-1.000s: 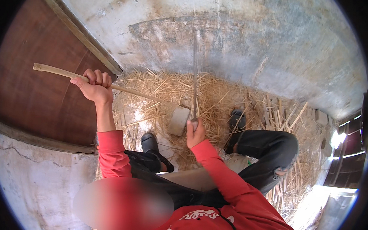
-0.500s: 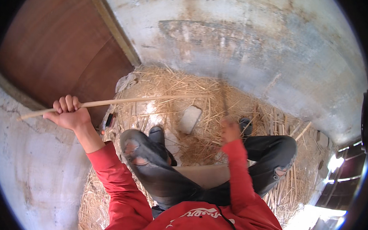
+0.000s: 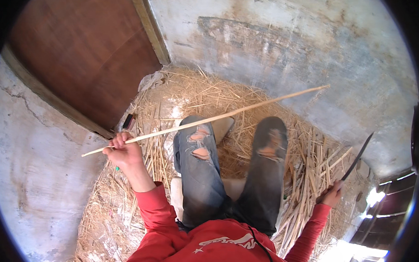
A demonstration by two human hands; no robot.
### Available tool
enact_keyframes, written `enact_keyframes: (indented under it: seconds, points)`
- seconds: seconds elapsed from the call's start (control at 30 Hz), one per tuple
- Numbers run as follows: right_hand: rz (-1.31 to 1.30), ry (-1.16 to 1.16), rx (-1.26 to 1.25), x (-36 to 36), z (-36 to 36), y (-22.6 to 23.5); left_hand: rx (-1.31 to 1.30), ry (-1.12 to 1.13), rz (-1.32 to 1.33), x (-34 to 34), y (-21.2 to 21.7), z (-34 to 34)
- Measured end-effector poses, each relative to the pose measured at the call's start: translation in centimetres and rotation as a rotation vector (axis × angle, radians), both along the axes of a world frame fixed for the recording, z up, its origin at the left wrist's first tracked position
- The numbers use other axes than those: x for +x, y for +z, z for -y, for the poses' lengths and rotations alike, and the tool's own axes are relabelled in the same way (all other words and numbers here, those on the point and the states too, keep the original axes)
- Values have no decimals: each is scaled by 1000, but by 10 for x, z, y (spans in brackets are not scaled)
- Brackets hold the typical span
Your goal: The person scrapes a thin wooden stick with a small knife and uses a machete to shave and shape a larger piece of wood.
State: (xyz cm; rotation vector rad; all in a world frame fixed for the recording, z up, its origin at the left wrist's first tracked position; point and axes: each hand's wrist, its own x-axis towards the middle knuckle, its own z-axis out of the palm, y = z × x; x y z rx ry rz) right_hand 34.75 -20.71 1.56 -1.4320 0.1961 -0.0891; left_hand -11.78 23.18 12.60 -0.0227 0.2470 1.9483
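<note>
My left hand [image 3: 125, 151] is closed around the near end of a long, thin, pale wooden stick [image 3: 245, 111]. The stick slants across above my knees, its far end raised in front of the grey wall. Out to the right, my right hand [image 3: 331, 195] grips the handle of a long knife with a dark, slightly curved blade [image 3: 358, 157]. The blade points up and away, apart from the stick. Fingers hide most of the handle.
Loose straw and wood shavings [image 3: 211, 92] cover the floor. Split sticks [image 3: 309, 185] lie in a heap right of my legs. A pale block [image 3: 223, 129] is partly hidden by my left knee. Behind stand a brown door [image 3: 87, 53] and a stained wall [image 3: 286, 46].
My right hand has swung from between my knees out to the right with the knife. My left hand has come lower and inward, and the stick's far end has risen rightward. My knees have shifted.
</note>
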Motion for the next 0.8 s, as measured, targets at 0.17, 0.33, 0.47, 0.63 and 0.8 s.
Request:
enact_keyframes:
  seconds: [0.17, 0.33, 0.47, 0.63, 0.8]
  points:
    - [-181, -228, -261, 5, 99, -164, -87, -218, 35, 31, -68, 49]
    - [-661, -115, -1387, -20, 107, -239, -106, -394, -324, 38, -114, 119]
    - [-377, 31, -1425, -33, 94, -258, -246, -494, -684, 13, -121, 154]
    - [-148, 445, -1276, -9, 56, -284, -446, -1320, -1075, -34, -81, 190]
    - [3, 723, -1203, 9, 39, -353, 35, -1114, -1755, -7, -50, 224]
